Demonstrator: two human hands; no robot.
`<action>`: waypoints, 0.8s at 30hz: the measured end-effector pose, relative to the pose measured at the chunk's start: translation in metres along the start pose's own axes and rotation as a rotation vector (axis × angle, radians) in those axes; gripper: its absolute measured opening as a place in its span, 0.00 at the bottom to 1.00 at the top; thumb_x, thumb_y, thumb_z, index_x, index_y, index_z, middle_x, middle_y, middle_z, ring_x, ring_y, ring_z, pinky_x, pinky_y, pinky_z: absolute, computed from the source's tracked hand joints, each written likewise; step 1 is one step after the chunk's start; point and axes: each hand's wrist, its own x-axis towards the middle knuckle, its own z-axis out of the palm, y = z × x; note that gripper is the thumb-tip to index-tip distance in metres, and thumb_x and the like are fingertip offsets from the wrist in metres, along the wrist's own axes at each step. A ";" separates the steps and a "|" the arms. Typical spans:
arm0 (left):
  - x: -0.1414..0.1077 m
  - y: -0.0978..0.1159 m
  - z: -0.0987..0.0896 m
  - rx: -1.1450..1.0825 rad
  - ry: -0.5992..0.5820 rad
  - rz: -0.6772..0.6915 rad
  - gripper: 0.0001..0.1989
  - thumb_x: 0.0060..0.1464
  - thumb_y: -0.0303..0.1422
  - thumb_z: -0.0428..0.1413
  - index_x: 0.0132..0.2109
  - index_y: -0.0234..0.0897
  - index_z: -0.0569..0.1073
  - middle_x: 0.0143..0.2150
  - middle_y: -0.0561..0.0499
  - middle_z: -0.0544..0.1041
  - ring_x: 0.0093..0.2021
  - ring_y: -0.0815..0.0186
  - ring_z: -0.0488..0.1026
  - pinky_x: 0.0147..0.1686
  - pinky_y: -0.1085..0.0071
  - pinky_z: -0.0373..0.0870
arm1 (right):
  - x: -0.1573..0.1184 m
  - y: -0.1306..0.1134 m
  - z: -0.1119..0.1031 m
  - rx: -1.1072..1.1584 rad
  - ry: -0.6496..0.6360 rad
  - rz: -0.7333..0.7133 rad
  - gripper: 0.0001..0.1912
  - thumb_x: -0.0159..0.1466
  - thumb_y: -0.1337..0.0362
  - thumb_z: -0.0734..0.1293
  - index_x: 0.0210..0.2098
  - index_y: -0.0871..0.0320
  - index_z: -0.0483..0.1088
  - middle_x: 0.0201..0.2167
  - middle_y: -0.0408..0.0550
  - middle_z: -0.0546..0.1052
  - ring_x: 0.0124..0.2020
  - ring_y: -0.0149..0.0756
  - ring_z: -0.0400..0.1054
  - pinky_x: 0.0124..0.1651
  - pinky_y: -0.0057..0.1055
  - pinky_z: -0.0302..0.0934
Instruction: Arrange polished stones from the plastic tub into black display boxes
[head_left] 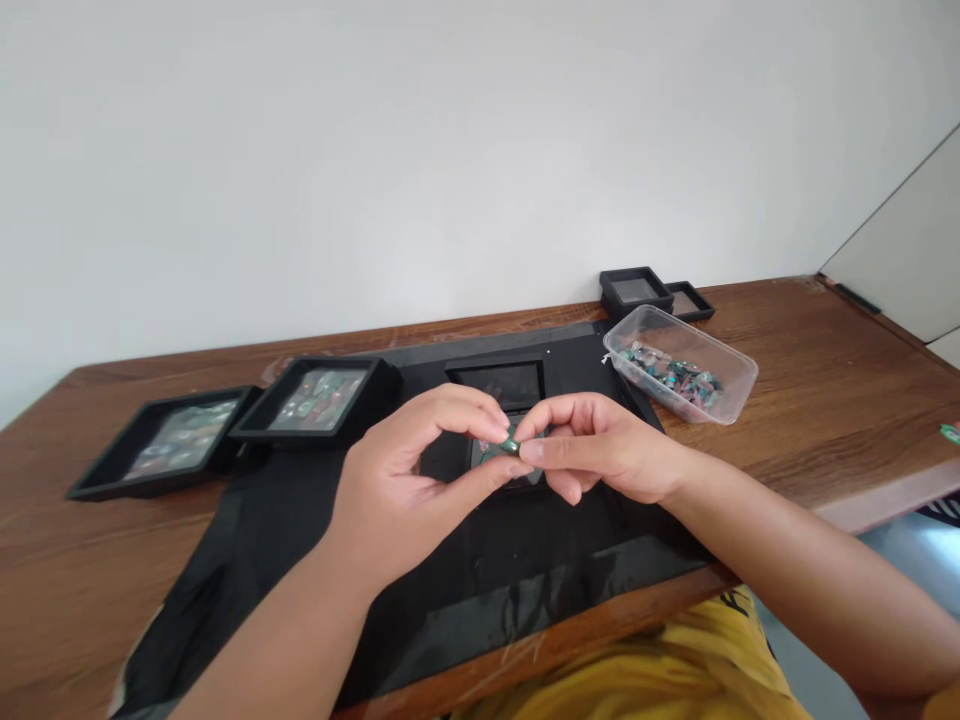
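A small, shiny green polished stone (511, 444) is pinched between the fingertips of both hands. My left hand (409, 470) grips it with thumb and forefinger from the left. From the right, my right hand (600, 448) holds its other end, also with thumb and forefinger; its other fingers curl below. Under the hands lies an open black frame case (495, 365), its back half standing nearer the wall and its front half mostly hidden. Some small pinkish and greenish pieces show in that front half behind my fingers.
Two black frames (244, 420) filled with stones stand at the left. A clear plastic tub (739, 385) of mixed stones sits at the right, with small black frames (637, 290) behind it. A black mat (292, 560) covers part of the wooden table (817, 350).
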 end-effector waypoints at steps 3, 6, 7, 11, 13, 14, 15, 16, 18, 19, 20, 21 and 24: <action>0.000 0.001 0.000 -0.003 0.007 -0.013 0.07 0.63 0.41 0.65 0.41 0.49 0.75 0.40 0.54 0.80 0.39 0.62 0.79 0.40 0.61 0.78 | -0.001 -0.002 0.000 -0.010 0.007 -0.001 0.19 0.60 0.51 0.78 0.40 0.58 0.74 0.17 0.32 0.71 0.16 0.21 0.57 0.19 0.22 0.42; 0.001 0.002 -0.001 0.019 0.008 -0.014 0.05 0.63 0.40 0.65 0.41 0.50 0.76 0.40 0.54 0.80 0.39 0.61 0.79 0.40 0.60 0.79 | -0.001 -0.003 0.000 -0.031 0.016 -0.001 0.18 0.59 0.51 0.78 0.39 0.58 0.75 0.17 0.33 0.71 0.16 0.21 0.56 0.19 0.23 0.41; 0.001 0.002 -0.001 0.029 0.008 -0.009 0.05 0.62 0.39 0.66 0.42 0.50 0.77 0.39 0.54 0.81 0.39 0.61 0.79 0.40 0.61 0.79 | -0.001 -0.004 -0.001 -0.041 0.025 -0.001 0.19 0.58 0.51 0.78 0.38 0.58 0.75 0.17 0.33 0.71 0.16 0.22 0.57 0.19 0.22 0.42; 0.003 0.003 -0.002 0.032 -0.002 0.040 0.05 0.61 0.35 0.66 0.44 0.50 0.79 0.39 0.54 0.81 0.38 0.63 0.80 0.37 0.64 0.79 | -0.001 -0.003 -0.001 -0.058 0.069 -0.002 0.18 0.56 0.53 0.80 0.36 0.59 0.76 0.17 0.34 0.73 0.16 0.22 0.57 0.19 0.23 0.42; 0.004 0.004 -0.002 0.022 -0.004 0.055 0.05 0.61 0.33 0.66 0.43 0.50 0.79 0.39 0.55 0.82 0.37 0.64 0.80 0.37 0.65 0.79 | -0.001 -0.003 -0.001 -0.045 0.064 0.014 0.18 0.56 0.54 0.80 0.36 0.59 0.76 0.17 0.34 0.73 0.15 0.21 0.54 0.18 0.23 0.39; 0.004 0.004 -0.002 0.020 -0.005 0.055 0.05 0.61 0.33 0.66 0.43 0.50 0.80 0.39 0.55 0.82 0.38 0.64 0.80 0.37 0.66 0.79 | -0.001 -0.004 -0.001 -0.036 0.055 0.025 0.18 0.56 0.54 0.80 0.36 0.58 0.76 0.17 0.34 0.73 0.14 0.20 0.53 0.18 0.24 0.38; 0.004 0.004 -0.002 0.021 -0.005 0.052 0.06 0.61 0.33 0.66 0.43 0.50 0.80 0.39 0.55 0.82 0.38 0.64 0.80 0.38 0.66 0.79 | -0.001 -0.004 -0.001 -0.025 0.046 0.033 0.18 0.56 0.53 0.80 0.35 0.58 0.75 0.17 0.34 0.73 0.14 0.20 0.52 0.18 0.24 0.37; 0.004 0.004 -0.002 0.023 -0.006 0.050 0.06 0.61 0.32 0.66 0.44 0.50 0.80 0.39 0.55 0.82 0.38 0.65 0.80 0.38 0.66 0.79 | -0.001 -0.005 -0.001 -0.014 0.036 0.038 0.18 0.56 0.53 0.80 0.35 0.58 0.75 0.16 0.34 0.73 0.14 0.20 0.52 0.18 0.24 0.37; 0.003 0.004 -0.002 0.031 -0.009 0.061 0.07 0.61 0.31 0.67 0.44 0.49 0.80 0.40 0.55 0.82 0.38 0.65 0.80 0.39 0.66 0.79 | -0.001 -0.007 0.000 0.010 0.018 0.045 0.18 0.57 0.52 0.79 0.34 0.58 0.74 0.16 0.35 0.74 0.14 0.21 0.52 0.18 0.24 0.37; 0.003 0.003 -0.002 0.036 -0.011 0.067 0.08 0.60 0.31 0.67 0.45 0.48 0.80 0.40 0.55 0.82 0.39 0.65 0.80 0.39 0.67 0.79 | -0.001 -0.008 0.001 0.019 0.013 0.046 0.19 0.57 0.51 0.79 0.33 0.58 0.74 0.16 0.35 0.74 0.14 0.21 0.52 0.18 0.24 0.36; 0.003 0.003 -0.002 0.038 -0.012 0.070 0.08 0.60 0.30 0.67 0.45 0.48 0.80 0.39 0.54 0.82 0.39 0.65 0.80 0.39 0.67 0.79 | -0.001 -0.009 0.001 0.024 0.012 0.047 0.19 0.57 0.51 0.79 0.33 0.58 0.73 0.16 0.35 0.74 0.14 0.20 0.51 0.18 0.25 0.37; 0.003 0.003 -0.002 0.039 -0.014 0.068 0.08 0.60 0.30 0.67 0.45 0.47 0.80 0.39 0.54 0.82 0.39 0.65 0.80 0.39 0.67 0.79 | -0.001 -0.010 0.002 0.025 0.014 0.049 0.20 0.56 0.50 0.79 0.33 0.58 0.73 0.15 0.35 0.74 0.14 0.20 0.51 0.19 0.25 0.37; 0.004 0.003 -0.002 0.037 -0.016 0.052 0.07 0.59 0.30 0.67 0.44 0.46 0.80 0.39 0.53 0.82 0.39 0.64 0.80 0.39 0.66 0.79 | -0.002 -0.011 0.002 0.008 0.028 0.047 0.21 0.55 0.49 0.80 0.32 0.58 0.72 0.15 0.35 0.73 0.14 0.21 0.50 0.19 0.25 0.36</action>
